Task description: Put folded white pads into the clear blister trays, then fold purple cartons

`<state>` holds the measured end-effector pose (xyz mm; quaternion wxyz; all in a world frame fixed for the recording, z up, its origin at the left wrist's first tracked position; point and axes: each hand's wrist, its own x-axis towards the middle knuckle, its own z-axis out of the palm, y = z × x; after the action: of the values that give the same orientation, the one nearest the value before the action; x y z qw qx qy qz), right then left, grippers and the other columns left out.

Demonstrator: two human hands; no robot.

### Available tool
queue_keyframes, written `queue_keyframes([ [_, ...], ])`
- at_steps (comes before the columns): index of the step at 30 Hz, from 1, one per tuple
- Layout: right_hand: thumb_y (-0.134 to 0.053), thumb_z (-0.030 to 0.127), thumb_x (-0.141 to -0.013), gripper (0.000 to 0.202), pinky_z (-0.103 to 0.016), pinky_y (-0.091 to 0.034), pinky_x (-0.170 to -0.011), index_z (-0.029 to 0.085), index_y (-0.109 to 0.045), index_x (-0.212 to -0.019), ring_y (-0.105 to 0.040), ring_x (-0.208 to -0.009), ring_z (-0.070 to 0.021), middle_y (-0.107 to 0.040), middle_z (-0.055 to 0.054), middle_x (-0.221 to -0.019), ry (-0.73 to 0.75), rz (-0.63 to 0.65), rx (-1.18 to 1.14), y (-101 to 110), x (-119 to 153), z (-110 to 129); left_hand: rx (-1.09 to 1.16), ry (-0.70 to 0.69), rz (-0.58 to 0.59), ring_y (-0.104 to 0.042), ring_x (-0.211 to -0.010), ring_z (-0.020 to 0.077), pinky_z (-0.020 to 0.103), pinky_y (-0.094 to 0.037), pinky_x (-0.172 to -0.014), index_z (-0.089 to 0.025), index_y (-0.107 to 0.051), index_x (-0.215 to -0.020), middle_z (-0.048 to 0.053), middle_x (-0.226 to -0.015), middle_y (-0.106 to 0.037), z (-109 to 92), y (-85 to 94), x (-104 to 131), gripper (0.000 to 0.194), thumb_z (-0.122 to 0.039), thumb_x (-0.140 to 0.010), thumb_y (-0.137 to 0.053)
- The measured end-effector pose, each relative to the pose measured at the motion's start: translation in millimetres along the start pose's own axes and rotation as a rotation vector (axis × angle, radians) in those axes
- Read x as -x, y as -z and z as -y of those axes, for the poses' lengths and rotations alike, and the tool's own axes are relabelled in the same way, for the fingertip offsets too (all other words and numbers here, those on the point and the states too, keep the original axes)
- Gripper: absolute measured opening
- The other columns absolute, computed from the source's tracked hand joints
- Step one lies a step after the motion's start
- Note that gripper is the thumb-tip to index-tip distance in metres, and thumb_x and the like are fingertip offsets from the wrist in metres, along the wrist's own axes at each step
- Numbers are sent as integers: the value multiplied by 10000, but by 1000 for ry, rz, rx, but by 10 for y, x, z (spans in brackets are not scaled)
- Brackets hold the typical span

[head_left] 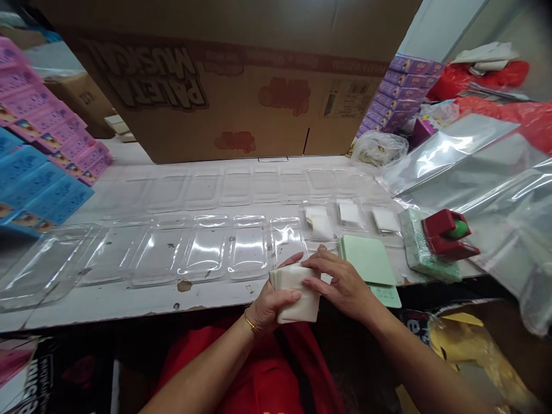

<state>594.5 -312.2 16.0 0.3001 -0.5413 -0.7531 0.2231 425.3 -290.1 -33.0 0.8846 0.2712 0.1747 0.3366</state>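
Observation:
A stack of white paper sheets (302, 296) is gripped in my left hand (269, 305), thumb on top and fingers behind, just over the table's front edge. My right hand (340, 282) has its thumb and fingers closed on the stack's upper right corner. Beyond my hands lie clear plastic trays (248, 247) in two rows. Small white paper stacks (385, 219) sit in several trays at the right end of the nearer row. Close to my right hand is a pile of pale green cards (366, 259).
A large cardboard box (241, 109) stands at the back. Pink boxes (56, 126) and blue boxes (38, 178) are piled at left, purple boxes (397, 86) at back right. A red tape dispenser (448, 236) rests on a wrapped block (425, 253). Clear plastic sheets (487, 178) cover the right side.

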Motion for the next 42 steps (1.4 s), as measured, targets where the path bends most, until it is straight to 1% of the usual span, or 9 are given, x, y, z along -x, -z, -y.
queue_keyframes([
  [5, -533, 250, -819, 202, -339, -453, -807, 242, -591, -1012, -548, -909, -173, -586, -46, -974, 59, -80, 40, -57, 56, -37, -7, 0, 7, -569, -918, 248, 390, -419, -810, -234, -341, -1307, 96, -1119, -579, 10, -5, 9, 723, -122, -643, -604],
  [9, -501, 209, -833, 266, -358, -453, -803, 250, -559, -1090, -531, -939, -193, -586, -60, -1022, 164, -140, 196, -89, 84, -5, 24, 4, -14, -569, -919, 248, 403, -421, -810, -249, -345, -1304, 91, -1129, -574, 11, 10, 22, 717, -123, -647, -604],
  [16, -451, 152, -845, 304, -373, -442, -811, 239, -543, -1121, -534, -923, -200, -606, -71, -1020, 266, -160, 362, -134, 140, 15, 82, 1, -6, -569, -922, 253, 400, -431, -792, -252, -338, -1308, 90, -1107, -582, 9, 4, 23, 721, -139, -646, -599],
  [22, -451, 141, -839, 210, -371, -429, -832, 225, -598, -963, -523, -917, -181, -596, -52, -963, 202, -163, 138, -128, 75, 40, 170, 71, 36, -572, -928, 255, 414, -455, -764, -265, -342, -1297, 83, -1141, -561, 41, 73, 23, 681, -109, -674, -567],
  [28, -468, 156, -827, 174, -350, -454, -775, 226, -627, -824, -545, -884, -173, -602, -40, -903, 55, -110, -45, -172, -21, 105, 302, 207, 125, -577, -944, 288, 484, -441, -800, -160, -490, -1140, 104, -995, -628, 162, 190, 24, 486, -282, -690, -626],
  [33, -486, 156, -815, 149, -363, -444, -782, 222, -616, -844, -531, -887, -186, -592, -46, -899, 70, -116, 22, -221, -17, 108, 194, 135, 10, -618, -833, 229, 399, -458, -785, -145, -537, -1088, 87, -927, -652, 171, 168, 27, 463, -89, -634, -608],
  [37, -527, 188, -802, 241, -369, -435, -814, 245, -564, -1033, -510, -943, -195, -571, -50, -988, 57, -34, 33, -141, -3, 139, 61, 118, 10, -611, -817, 242, 392, -454, -760, -117, -576, -1057, 98, -913, -655, 130, 146, 30, 435, -100, -626, -628],
  [39, -542, 203, -799, 247, -362, -429, -826, 245, -559, -1042, -505, -954, -190, -565, -46, -1018, 83, 8, 50, -99, -1, 149, 27, 79, 35, -603, -830, 241, 383, -447, -759, -138, -563, -1090, 89, -930, -650, 110, 131, 27, 485, -96, -613, -640],
  [42, -526, 196, -811, 185, -353, -421, -819, 228, -576, -987, -510, -939, -180, -570, -44, -1009, 144, -4, 103, -84, 3, 147, 22, 2, 41, -574, -912, 240, 371, -420, -806, -195, -491, -1191, 77, -1055, -613, 83, 99, 24, 643, -62, -581, -641],
])
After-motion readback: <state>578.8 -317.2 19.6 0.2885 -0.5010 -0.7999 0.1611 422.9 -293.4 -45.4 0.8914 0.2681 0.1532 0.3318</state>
